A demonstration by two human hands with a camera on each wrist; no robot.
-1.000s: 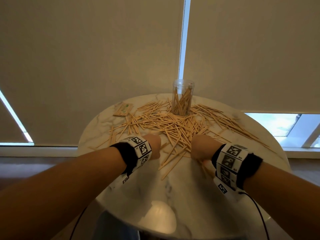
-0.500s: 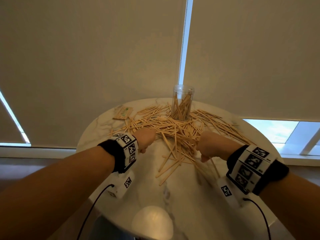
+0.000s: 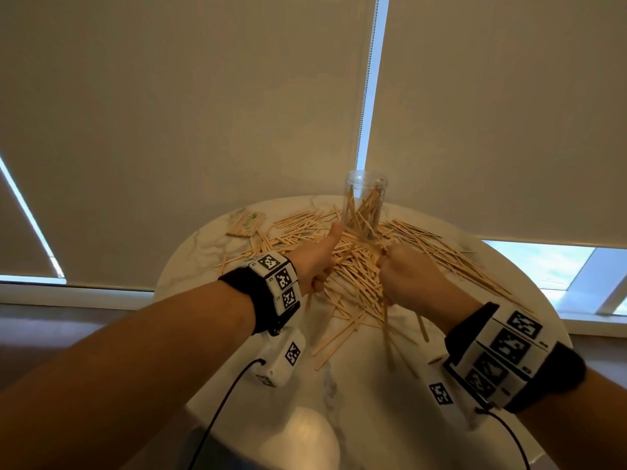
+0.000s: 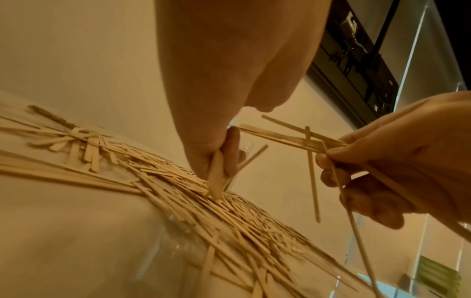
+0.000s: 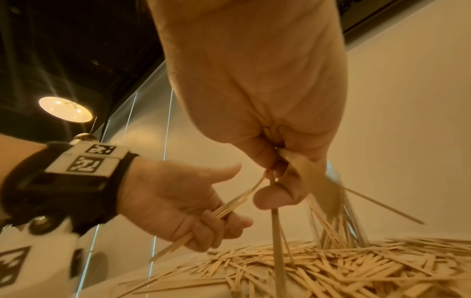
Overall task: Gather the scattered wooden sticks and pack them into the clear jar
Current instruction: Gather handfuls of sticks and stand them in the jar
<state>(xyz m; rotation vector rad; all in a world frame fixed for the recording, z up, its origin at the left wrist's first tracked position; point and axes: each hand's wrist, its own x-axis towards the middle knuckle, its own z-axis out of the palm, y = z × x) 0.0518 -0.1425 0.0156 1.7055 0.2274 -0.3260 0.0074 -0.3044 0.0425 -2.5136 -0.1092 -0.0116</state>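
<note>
Pale roller blinds (image 3: pixel 190 123) fill the far wall, with a bright strip of window (image 3: pixel 549 266) showing under the one at 3 o'clock. Below them stands a round, marble-patterned surface (image 3: pixel 366 395), its near edge cut off by the frame.

The sticks (image 3: pixel 353 266) lie in a loose heap over the far half of the surface, most with their long axes running roughly from 9 to 3 o'clock, while a few strays at the near edge of the heap point towards 6. The jar (image 3: pixel 364 201) stands upright at 12 o'clock, at the far edge of the heap, open mouth up, with sticks leaning at angles inside it. A small packet (image 3: pixel 247 224) lies at 10 o'clock; its print is too blurred to read.

The left hand (image 3: pixel 317 262), at 11 o'clock of the heap, has its fingers curled round a thin bundle of sticks, thumb stuck out. The right hand (image 3: pixel 412 278), at 1 o'clock, is fisted round a bigger bunch whose ends fan downward; how many it holds cannot be made out through the blur.
</note>
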